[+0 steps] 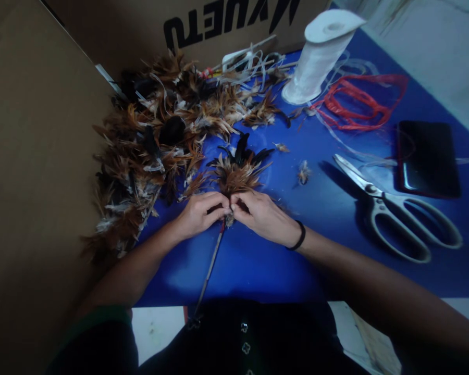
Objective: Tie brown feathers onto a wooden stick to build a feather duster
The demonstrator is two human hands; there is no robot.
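Observation:
A feather duster (239, 176) of brown and black feathers on a thin stick (209, 273) lies in front of me, its stick pointing toward my body. My left hand (203, 212) pinches at the base of its feathers from the left. Close against it, my right hand (261, 214), with a black band at the wrist, pinches the same spot from the right. The fingertips of both hands nearly meet where feathers join stick. Whether a thin tie lies between them is too small to tell. Fluffy feather ends show just below the fingers.
Loose feathers (148, 151) pile up on the left of the blue table (297, 276), beside cardboard (27, 156). A white spool (316, 62), red plastic string (359, 104), a dark phone-like slab (429, 159) and large scissors (383, 195) lie to the right. Small feather tufts (304, 173) lie nearby.

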